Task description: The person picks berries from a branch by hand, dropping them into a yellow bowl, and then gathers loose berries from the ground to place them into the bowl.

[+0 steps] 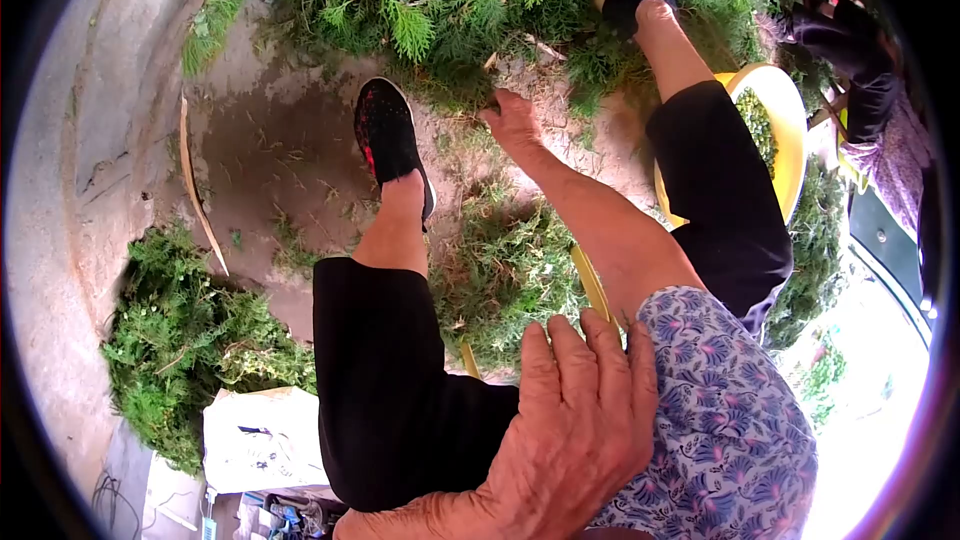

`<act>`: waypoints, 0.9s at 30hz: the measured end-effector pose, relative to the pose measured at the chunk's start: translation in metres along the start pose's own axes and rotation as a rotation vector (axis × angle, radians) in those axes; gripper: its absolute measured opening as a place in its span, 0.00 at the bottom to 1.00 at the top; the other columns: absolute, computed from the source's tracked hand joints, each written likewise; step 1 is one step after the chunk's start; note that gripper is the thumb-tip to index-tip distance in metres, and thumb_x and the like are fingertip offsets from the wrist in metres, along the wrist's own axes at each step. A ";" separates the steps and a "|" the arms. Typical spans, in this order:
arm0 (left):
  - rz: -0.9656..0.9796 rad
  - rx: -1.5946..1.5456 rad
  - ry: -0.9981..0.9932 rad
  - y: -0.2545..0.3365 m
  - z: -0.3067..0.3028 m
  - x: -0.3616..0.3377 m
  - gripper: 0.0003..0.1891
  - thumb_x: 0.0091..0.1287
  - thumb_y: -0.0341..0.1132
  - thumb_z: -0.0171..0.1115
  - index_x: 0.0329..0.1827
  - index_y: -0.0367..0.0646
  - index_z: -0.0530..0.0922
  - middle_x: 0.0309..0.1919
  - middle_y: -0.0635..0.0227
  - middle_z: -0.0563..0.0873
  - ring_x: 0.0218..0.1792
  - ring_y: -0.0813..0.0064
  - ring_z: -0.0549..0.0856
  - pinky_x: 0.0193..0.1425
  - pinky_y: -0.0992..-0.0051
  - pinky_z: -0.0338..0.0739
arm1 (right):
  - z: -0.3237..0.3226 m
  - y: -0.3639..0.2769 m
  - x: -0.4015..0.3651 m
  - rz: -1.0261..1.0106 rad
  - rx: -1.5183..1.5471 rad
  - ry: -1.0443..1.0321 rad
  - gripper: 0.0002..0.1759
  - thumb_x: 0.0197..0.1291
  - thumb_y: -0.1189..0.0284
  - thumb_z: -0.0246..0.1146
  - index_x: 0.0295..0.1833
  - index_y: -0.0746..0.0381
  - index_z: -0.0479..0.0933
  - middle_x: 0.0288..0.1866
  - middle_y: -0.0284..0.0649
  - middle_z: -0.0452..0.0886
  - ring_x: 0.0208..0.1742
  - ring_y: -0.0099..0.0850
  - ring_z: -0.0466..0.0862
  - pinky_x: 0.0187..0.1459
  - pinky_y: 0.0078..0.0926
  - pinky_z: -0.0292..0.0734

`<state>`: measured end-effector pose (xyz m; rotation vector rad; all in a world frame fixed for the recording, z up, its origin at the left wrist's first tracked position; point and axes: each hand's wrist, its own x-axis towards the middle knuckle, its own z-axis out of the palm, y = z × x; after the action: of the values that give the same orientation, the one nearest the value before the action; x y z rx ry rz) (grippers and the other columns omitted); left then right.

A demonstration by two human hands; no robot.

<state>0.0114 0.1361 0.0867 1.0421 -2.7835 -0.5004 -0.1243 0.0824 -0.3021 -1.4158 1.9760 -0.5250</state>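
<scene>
My right hand (pixel 515 121) reaches down between the two feet, close to the ground and the lower edge of a pile of green conifer sprigs (pixel 430 0). Its fingers are curled together; whatever they hold, if anything, is too small to make out. My left hand (pixel 580 420) is near the camera, back up, fingers stretched out and lying beside the patterned sleeve (pixel 720 420) of my right arm. No object shows in it, and its palm side is hidden. Loose sprigs (pixel 510 270) lie on the ground between my legs.
A yellow tub (pixel 793 130) with greenish bits inside stands beside my right leg. Another sprig heap (pixel 190 330) lies at left, near a white sack (pixel 262 435). A long thin stick (pixel 196 185) rests on the ground. Another person's dark sleeve (pixel 850 50) shows at upper right.
</scene>
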 end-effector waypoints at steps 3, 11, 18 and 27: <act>0.008 0.000 -0.014 -0.001 -0.001 0.000 0.19 0.58 0.33 0.55 0.51 0.32 0.77 0.44 0.47 0.80 0.45 0.54 0.80 0.52 0.60 0.74 | 0.008 -0.010 -0.004 0.148 -0.239 0.024 0.09 0.50 0.73 0.66 0.36 0.65 0.76 0.36 0.51 0.80 0.38 0.47 0.81 0.40 0.37 0.76; -0.105 -0.006 -0.009 0.001 -0.007 0.003 0.19 0.59 0.36 0.53 0.51 0.36 0.78 0.41 0.52 0.81 0.45 0.57 0.80 0.54 0.60 0.74 | -0.025 0.017 -0.001 0.126 0.038 0.134 0.08 0.54 0.76 0.63 0.41 0.63 0.79 0.41 0.45 0.75 0.32 0.28 0.79 0.26 0.26 0.76; 0.131 0.372 0.130 -0.016 -0.012 -0.009 0.19 0.61 0.40 0.49 0.49 0.41 0.79 0.39 0.61 0.83 0.45 0.64 0.82 0.58 0.61 0.72 | -0.020 0.006 0.042 -0.164 -0.120 0.181 0.13 0.47 0.79 0.65 0.41 0.66 0.76 0.38 0.50 0.73 0.41 0.50 0.77 0.42 0.43 0.74; 0.075 0.101 -0.066 -0.013 -0.020 0.002 0.17 0.61 0.37 0.50 0.48 0.38 0.78 0.42 0.54 0.81 0.46 0.59 0.82 0.55 0.59 0.74 | -0.026 0.019 0.042 -0.180 -0.051 0.159 0.14 0.43 0.80 0.64 0.40 0.62 0.77 0.32 0.46 0.81 0.37 0.42 0.82 0.40 0.32 0.77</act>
<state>0.0230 0.1203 0.1011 0.9524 -2.9211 -0.3966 -0.1648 0.0481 -0.3074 -1.6385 2.0081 -0.6908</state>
